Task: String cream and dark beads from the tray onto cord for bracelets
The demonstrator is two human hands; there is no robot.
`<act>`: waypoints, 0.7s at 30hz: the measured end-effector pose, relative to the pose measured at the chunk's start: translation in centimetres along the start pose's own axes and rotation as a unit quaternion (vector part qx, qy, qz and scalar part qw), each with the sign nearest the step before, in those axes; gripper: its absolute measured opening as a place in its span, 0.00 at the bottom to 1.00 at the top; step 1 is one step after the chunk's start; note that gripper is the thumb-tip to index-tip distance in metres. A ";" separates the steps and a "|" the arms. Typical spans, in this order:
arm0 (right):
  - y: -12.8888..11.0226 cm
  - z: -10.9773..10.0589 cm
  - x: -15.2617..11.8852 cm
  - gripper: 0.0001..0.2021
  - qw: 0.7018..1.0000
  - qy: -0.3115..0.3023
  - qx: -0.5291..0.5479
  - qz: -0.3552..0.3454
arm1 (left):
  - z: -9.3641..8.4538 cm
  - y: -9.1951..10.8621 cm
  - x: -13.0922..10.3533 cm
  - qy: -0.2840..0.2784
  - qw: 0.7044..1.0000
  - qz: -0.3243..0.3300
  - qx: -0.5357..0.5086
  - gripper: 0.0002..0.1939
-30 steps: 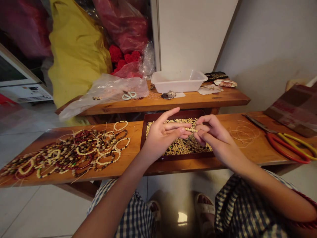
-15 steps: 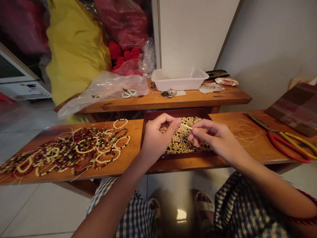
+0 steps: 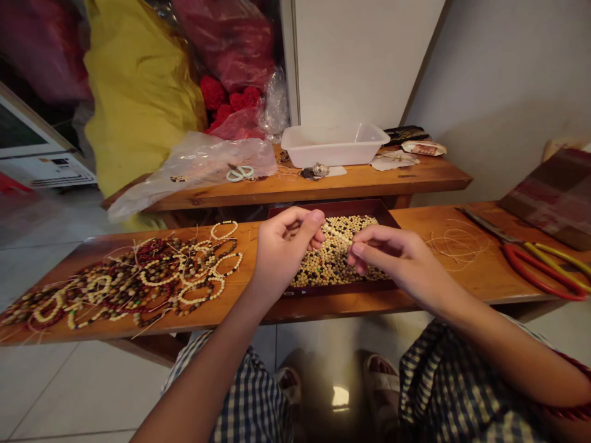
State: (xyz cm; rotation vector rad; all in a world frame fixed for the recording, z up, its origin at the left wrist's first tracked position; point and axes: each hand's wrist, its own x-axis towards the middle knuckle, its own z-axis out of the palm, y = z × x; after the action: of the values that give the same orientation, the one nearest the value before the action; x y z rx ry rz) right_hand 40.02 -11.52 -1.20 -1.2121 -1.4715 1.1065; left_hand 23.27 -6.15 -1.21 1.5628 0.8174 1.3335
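Note:
A short row of pale beads (image 3: 337, 233) stretches between my two hands, over a dark red tray (image 3: 388, 215) filled with loose cream, brown and black beads. At its left end, my left hand (image 3: 290, 240) pinches the strand between thumb and fingers. My right hand (image 3: 392, 249) holds the other end with thumb and index finger. The thread inside the beads is too fine to make out. On the bench to the left lies a pile of beaded bracelets (image 3: 152, 277) in cream, brown and dark red, with loose thread ends.
Coiled thread (image 3: 455, 246) and red-and-yellow-handled scissors (image 3: 545, 264) lie right of the tray, near a cardboard box (image 3: 554, 197). On the rear bench (image 3: 415, 178) are a white plastic container (image 3: 335, 147), small pale scissors (image 3: 240, 173) and a clear bag (image 3: 203, 166).
My left hand has shifted left, and my right hand slightly left and down. The gap between them is wider, with more of the bead row showing.

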 end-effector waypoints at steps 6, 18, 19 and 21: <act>0.3 0.1 0.1 0.06 0.994 -0.029 0.104 0.026 | -0.4 0.3 -0.2 -0.031 0.999 -0.003 0.012 0.10; 0.4 -1.0 0.3 0.05 0.976 0.026 0.215 0.034 | -8.2 -1.9 1.9 -0.023 0.923 -0.098 0.371 0.12; 0.4 -1.0 0.4 0.05 0.977 0.024 0.211 0.033 | -8.3 -2.1 1.7 -0.032 0.919 -0.098 0.381 0.12; 0.4 -0.9 0.4 0.06 0.978 0.018 0.204 0.028 | -8.2 -2.4 1.5 -0.047 0.905 -0.073 0.416 0.13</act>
State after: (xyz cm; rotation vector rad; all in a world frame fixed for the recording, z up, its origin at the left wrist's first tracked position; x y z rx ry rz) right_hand 40.97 -10.97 -1.40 -0.9808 -1.1146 1.3400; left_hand 15.73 -2.18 -2.73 2.1263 1.5340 0.8051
